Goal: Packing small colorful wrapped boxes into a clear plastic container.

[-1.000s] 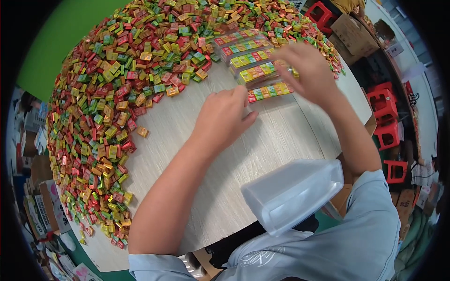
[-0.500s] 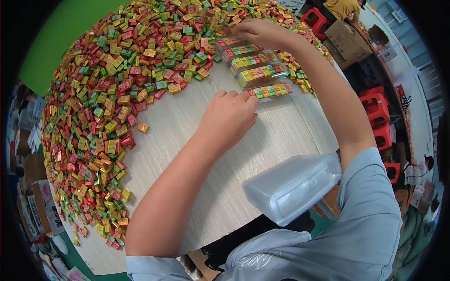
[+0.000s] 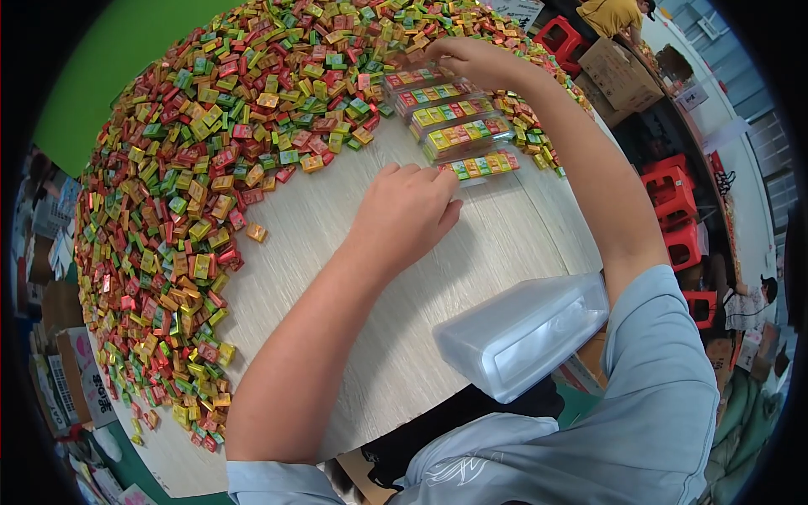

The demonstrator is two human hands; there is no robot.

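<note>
Head view: we locate five rows of small wrapped pieces (image 3: 461,133) in the upper centre of the frame, slightly right of the middle. The rows lie one below another, each running from left to right with a slight upward slant. Their faces are red, yellow, green and orange, and clear plastic (image 3: 508,128) shows around several of them. We note a wider gap above the lowest row (image 3: 491,163) than between the others.

We find the left hand (image 3: 410,202) at the left end of the lowest row, back upward, fingers curled. Its fingertips are partly hidden, so we cannot tell whether it grips the row or only touches it. We find the right hand (image 3: 478,64) above the right end of the topmost row, fingers bent toward the left. We cannot tell whether it holds a piece.

Around the rows we observe a large heap of wrapped pieces (image 3: 181,181), which spreads from the top of the frame down the left side. One orange piece (image 3: 257,232) lies at its inner edge. The pale tabletop (image 3: 316,252) fills the centre. At lower right we see a translucent plastic bin (image 3: 518,337), tilted, near the table edge. Farther out, red stools (image 3: 671,192) stand at right, below a cardboard box (image 3: 621,71).
</note>
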